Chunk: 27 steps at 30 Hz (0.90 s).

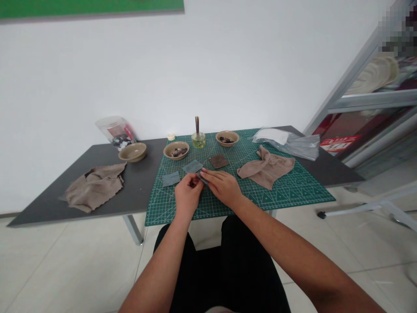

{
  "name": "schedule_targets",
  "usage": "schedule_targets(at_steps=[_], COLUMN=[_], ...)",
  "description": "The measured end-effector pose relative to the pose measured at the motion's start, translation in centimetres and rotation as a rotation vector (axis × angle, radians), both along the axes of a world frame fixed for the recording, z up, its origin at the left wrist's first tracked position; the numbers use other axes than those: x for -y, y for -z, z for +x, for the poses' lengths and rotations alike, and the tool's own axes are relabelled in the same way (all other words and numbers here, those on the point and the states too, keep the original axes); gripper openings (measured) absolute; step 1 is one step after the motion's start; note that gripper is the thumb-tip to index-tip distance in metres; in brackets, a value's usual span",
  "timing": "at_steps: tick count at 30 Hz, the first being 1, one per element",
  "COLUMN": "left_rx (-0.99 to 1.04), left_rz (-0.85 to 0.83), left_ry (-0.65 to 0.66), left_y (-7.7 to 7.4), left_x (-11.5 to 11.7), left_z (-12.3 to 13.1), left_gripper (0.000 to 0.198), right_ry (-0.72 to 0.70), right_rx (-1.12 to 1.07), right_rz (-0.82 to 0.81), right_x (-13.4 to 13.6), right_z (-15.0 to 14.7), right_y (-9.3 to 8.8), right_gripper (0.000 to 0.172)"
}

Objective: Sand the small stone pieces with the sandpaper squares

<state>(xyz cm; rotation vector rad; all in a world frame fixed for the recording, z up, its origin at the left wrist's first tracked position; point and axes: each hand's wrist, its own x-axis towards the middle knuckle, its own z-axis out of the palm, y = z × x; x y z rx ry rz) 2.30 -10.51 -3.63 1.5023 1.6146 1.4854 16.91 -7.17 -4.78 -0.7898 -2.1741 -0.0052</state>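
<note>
Over the green cutting mat [182, 204], both my hands meet at one small dark grey piece [202, 177], largely hidden by the fingers, so its kind is unclear. My left hand [189, 193] pinches its left end between thumb and fingers. Closed over its right side is my right hand [225, 186], the fingertips pressing from above. Just beyond the fingers lies a grey-blue square sheet [192, 166]; a second grey-blue sheet [171, 178] rests left of my left hand. A brown square sheet [219, 161] is flat on the mat behind my right hand.
Bowls with dark stone-like bits [176, 152] [227, 139] flank a glass reed diffuser [198, 140]. Another bowl [132, 153] stands left near a tipped clear container [117, 131]. Brown cloths lie left [94, 187] and right [265, 168]. A plastic bag [289, 142] is at the back right.
</note>
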Motion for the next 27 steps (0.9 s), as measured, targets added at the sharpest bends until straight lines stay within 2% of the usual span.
schedule_targets(at_steps=[3,9,15,19,22,27], left_rx=[-0.066,0.123,0.164,0.144,0.201,0.161], left_rz=[0.002,0.028,0.053,0.058,0.057,0.081], left_ry=[-0.035,-0.011,0.001,-0.002,0.046,0.060], left_y=[-0.03,0.34,0.64,0.54,0.41,0.19], left_x=[0.13,0.10,0.21,0.32,0.33,0.39], left_z=[-0.03,-0.02,-0.07,-0.02,0.05,0.06], left_gripper=[0.006,0.011,0.010,0.013,0.014,0.018], right_ry=[-0.039,0.026,0.028,-0.027,0.015,-0.030], right_rx=[0.087,0.099,0.081,0.070,0.052,0.067], right_rz=[0.014,-0.044,-0.086,-0.107,-0.144,-0.109], right_x=[0.00,0.12,0.18,0.07,0.03,0.09], right_z=[-0.28,-0.43,-0.31,-0.19,-0.13,-0.13], right_y=[0.22,0.15,0.00,-0.08,-0.09,-0.04], right_gripper=[0.035,0.039,0.041,0.041,0.041,0.040])
